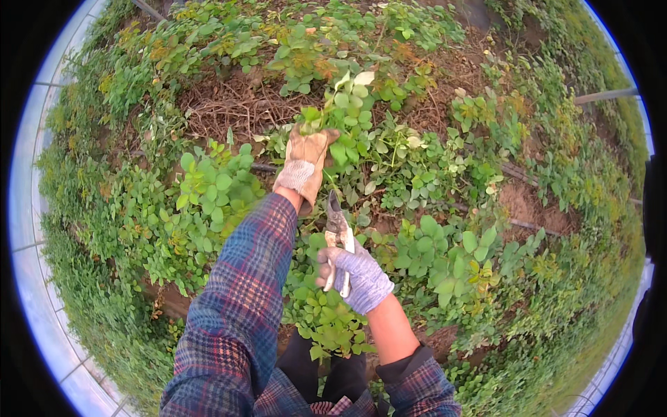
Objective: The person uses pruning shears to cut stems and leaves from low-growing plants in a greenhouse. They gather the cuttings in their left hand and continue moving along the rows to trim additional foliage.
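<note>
My left hand (307,164), in a tan work glove with a knitted cuff, reaches forward and is closed around a leafy green stem (346,112), whose leaves stand out above and to the right of the glove. My right hand (354,271), in a thin grey-purple glove with bare fingertips, holds a pair of pruning shears (338,232) with white handles and a dark, dirty blade. The blades point up, just below and right of the left glove, close to a thin green stem. Whether the blades touch that stem is unclear.
Leafy bushes surround me, with a light green clump (333,323) before my legs. Dry brown twigs (234,107) cover soil ahead. A dark hose (526,224) runs across the ground at right. A metal pole (604,96) juts in at upper right.
</note>
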A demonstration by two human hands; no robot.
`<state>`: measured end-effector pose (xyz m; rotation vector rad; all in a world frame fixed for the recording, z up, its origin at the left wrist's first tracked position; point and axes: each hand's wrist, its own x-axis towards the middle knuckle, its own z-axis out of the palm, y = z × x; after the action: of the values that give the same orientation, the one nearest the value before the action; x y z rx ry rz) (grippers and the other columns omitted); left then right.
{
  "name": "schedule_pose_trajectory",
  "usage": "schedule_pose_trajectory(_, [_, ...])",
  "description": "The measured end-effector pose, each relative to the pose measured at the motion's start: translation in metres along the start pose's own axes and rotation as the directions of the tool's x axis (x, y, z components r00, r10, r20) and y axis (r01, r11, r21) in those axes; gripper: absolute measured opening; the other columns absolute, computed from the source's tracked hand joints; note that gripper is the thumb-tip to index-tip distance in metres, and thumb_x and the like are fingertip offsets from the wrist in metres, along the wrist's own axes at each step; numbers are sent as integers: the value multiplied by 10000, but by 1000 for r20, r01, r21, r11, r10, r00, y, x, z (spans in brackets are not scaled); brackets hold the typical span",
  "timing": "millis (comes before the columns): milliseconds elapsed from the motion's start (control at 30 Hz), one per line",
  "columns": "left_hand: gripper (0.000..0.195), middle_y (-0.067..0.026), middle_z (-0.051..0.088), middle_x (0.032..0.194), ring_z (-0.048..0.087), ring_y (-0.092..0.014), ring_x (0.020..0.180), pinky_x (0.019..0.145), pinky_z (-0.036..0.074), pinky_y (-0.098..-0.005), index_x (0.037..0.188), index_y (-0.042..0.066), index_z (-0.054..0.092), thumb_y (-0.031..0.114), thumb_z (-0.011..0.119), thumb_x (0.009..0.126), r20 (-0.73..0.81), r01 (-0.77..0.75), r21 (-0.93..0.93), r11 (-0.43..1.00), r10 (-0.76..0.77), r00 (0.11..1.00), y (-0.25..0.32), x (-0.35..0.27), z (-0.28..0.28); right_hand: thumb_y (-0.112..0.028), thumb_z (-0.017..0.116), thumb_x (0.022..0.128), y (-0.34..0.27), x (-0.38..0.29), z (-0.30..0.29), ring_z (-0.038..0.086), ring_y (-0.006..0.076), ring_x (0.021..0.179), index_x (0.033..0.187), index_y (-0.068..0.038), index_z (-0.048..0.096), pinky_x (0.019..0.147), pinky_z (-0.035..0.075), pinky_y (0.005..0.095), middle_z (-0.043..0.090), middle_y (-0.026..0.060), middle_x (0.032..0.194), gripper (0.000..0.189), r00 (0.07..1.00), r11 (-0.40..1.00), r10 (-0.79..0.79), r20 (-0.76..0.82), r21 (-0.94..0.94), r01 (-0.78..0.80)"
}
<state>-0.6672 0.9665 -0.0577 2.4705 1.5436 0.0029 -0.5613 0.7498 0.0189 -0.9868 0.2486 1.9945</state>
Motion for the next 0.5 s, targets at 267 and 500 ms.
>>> schedule_pose_trajectory(267, [635,-369,158,1580,204,-564,1450,1209,277,-574,1578,215,210,326,531,1041,637,204,-285,-937,-26,770,3,14,-21,-77,636,941,-7,-4,-30,624,169,667,1222,-70,479,607,597,360,606,95,904,322,925,929,-300,-235,-293,227])
schedule_pose_trajectory(500, [828,-154,642,1125,605,-140,704,621,511,-256,1380,-60,495,412,824,785,203,310,-949,52,-651,731,-12,-124,-87,-148,707,917,-8,27,-40,534,98,599,1500,-154,440,506,494,265,575,-7,868,642,879,798,-409,-244,-564,215])
